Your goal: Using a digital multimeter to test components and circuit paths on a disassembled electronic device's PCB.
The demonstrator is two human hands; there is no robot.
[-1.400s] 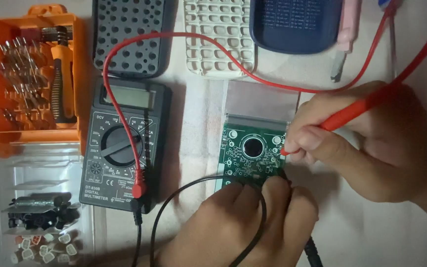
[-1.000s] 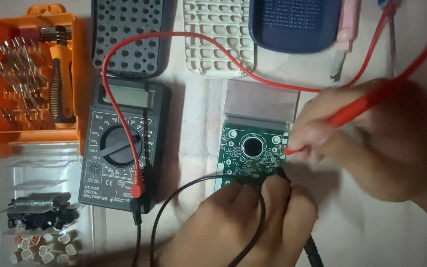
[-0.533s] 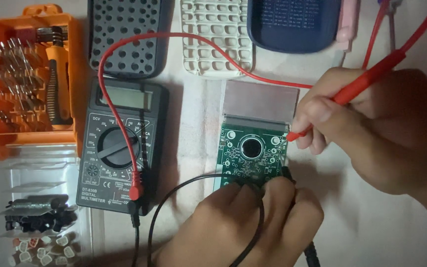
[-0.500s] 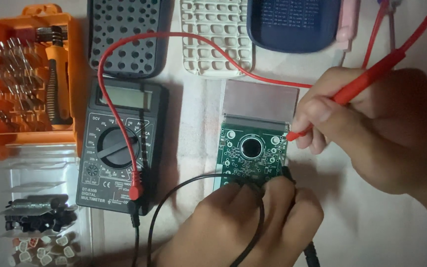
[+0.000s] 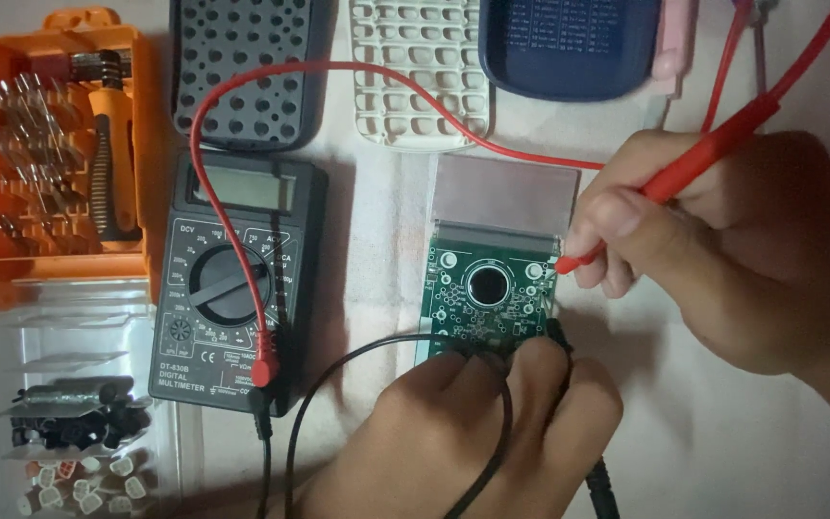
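Green board (image 5: 488, 293) is lying flat on the white table (image 5: 722, 442), centre of view, just right of the meter (image 5: 231, 288). It is rectangular, with a dark round hole ringed in silver in the middle, small silver pads and fine traces around it, and a grey matte display panel (image 5: 504, 197) joined along its top edge.

Right hand (image 5: 722, 250) is pinching the red probe (image 5: 684, 173) like a pen, fingers closed tight round the plastic shaft; the metal tip is touching the board's right edge near the top corner. Left hand (image 5: 473, 432) is coming in from below, fingers curled shut on the black probe (image 5: 554, 336), whose tip is sitting at the board's lower right corner; exact contact point is hidden by the fingers.

Red lead (image 5: 338, 72) is looping up over the top of the meter and plugging into a jack at its bottom. Black lead (image 5: 338, 384) is curving from the meter's bottom towards the left hand.

Meter is black plastic, with a grey screen and a round dial. An orange bit case (image 5: 60, 144) with steel bits is sitting far left, and a clear box (image 5: 79, 413) of small parts is below it. Along the top: a dark perforated cover (image 5: 242, 67), a white grid keypad (image 5: 420, 62), and a navy shell (image 5: 569, 48) that is blurred.
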